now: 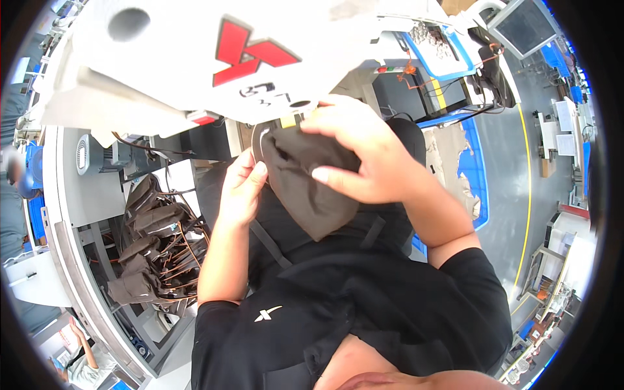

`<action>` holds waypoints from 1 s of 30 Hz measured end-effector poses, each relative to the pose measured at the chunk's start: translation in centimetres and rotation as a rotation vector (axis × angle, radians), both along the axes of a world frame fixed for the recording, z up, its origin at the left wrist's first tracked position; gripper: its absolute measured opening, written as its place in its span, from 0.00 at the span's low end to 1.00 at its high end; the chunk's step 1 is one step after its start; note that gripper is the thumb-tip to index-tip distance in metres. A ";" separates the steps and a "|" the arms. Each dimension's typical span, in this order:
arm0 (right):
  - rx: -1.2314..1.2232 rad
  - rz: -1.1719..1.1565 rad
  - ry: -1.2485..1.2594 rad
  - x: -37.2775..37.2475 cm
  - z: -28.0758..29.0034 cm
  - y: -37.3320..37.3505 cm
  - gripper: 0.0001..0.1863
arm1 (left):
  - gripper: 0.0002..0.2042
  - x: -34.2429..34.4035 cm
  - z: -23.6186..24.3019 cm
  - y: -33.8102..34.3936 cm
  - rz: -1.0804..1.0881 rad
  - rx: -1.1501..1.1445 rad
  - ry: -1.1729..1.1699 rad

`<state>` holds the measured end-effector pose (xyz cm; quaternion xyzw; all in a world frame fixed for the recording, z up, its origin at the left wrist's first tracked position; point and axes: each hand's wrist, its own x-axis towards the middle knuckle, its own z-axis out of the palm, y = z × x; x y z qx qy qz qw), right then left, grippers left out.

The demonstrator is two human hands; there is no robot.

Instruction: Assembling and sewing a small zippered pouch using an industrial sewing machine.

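Observation:
A dark brown fabric piece (312, 205) hangs beneath the head of a white sewing machine (156, 58) with a red emblem. My left hand (242, 188) is closed on the fabric's left edge near a pale curved strip, thumb and fingertips pinched. My right hand (364, 153) grips the same piece from the right, its thumb lying across the cloth and its curled fingers up at the machine head, where the fingertips are partly hidden by fabric and machine.
Dark sewn pieces with orange cords (153, 247) are heaped at left. At right are a blue bin (480, 175) of beige pieces, a blue tray (465, 65), a monitor (523, 26) and an aisle with a yellow line. Another person (91, 370) is at the lower left.

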<state>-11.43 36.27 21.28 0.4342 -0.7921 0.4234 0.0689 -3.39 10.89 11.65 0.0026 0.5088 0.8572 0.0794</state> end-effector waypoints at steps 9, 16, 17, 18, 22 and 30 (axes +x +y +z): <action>0.012 0.061 0.114 3.3 -0.7 -0.9 0.22 | 0.24 -4.2 -8.1 -1.4 0.158 0.001 -0.262; -0.153 0.149 0.186 4.3 -1.9 0.5 0.11 | 0.15 -4.2 -8.4 -1.0 0.456 -0.560 0.020; -0.127 0.046 0.208 3.6 -1.5 0.7 0.12 | 0.15 -4.1 -4.7 1.0 0.514 -0.484 0.209; -0.097 -0.052 0.229 3.0 -1.0 0.7 0.13 | 0.18 -3.4 -2.5 1.4 0.570 -0.597 0.335; -0.015 0.085 0.250 3.1 -2.9 0.7 0.14 | 0.26 -1.1 1.9 1.2 0.452 -1.052 0.998; -0.053 -0.307 -0.188 2.1 -3.2 1.2 0.11 | 0.20 0.7 3.3 1.7 0.447 -1.214 1.042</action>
